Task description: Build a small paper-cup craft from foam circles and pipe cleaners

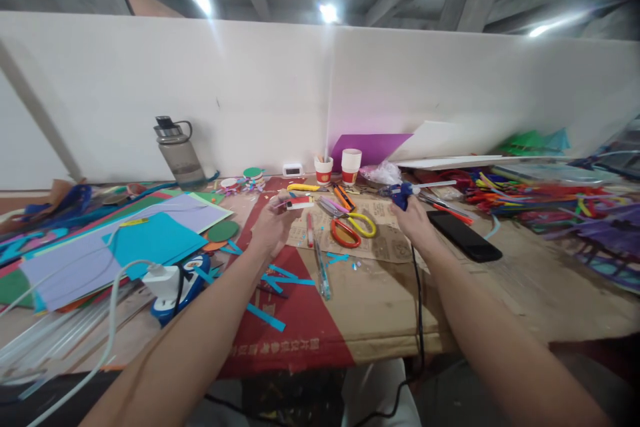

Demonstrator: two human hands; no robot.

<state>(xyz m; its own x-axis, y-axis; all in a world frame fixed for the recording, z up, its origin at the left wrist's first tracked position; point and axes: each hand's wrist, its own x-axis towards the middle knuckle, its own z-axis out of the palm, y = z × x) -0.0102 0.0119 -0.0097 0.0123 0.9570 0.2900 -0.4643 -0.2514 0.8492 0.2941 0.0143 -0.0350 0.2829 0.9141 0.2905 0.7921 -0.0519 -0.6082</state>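
The right hand is wrapped around a blue glue gun, whose tip points left across the cardboard on the table. Its black cord runs back toward the person. The left hand pinches a small craft piece between curled fingers, just above the cardboard. The piece is too small and blurry to name. Scissors with orange and yellow handles lie between the two hands. To glue well, I think the piece should be held steady, with fingers kept away from the hot tip, and only a little glue squeezed out.
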